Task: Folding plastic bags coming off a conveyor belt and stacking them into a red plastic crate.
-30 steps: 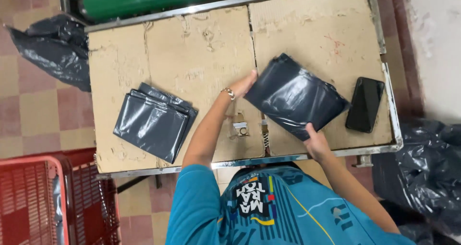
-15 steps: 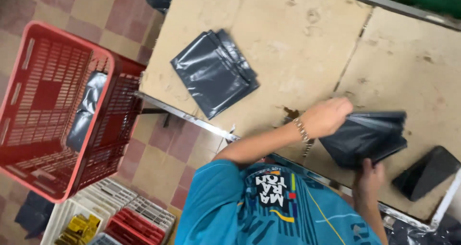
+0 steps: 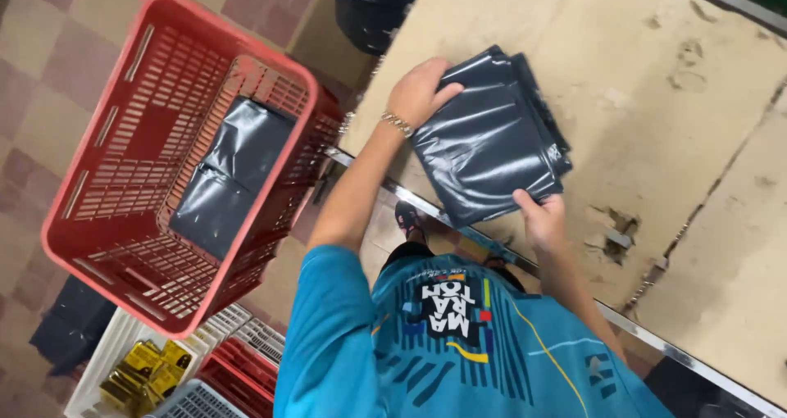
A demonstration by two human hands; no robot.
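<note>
A pile of dark grey plastic mailer bags (image 3: pixel 492 139) lies at the near left edge of a worn beige table (image 3: pixel 656 82). My left hand (image 3: pixel 418 92), with a bracelet on the wrist, grips the pile's far left corner. My right hand (image 3: pixel 541 219) pinches its near right corner. I cannot tell whether the top piece is a filled bag or a flat one. Left of the table, on the floor, a red plastic basket (image 3: pixel 106 197) holds dark grey packed bags (image 3: pixel 225 176).
The table's metal rim (image 3: pixel 639 328) runs along its near edge. A white crate with yellow packs (image 3: pixel 143 373) and more crates (image 3: pixel 246 361) stand below the basket. A black bag (image 3: pixel 373 4) sits at the table's far left corner, another dark bundle (image 3: pixel 70 328) on the tiled floor.
The view has swung left. Both hands have moved from the grey bag at the table's right side to the pile of grey bags near the red basket.
</note>
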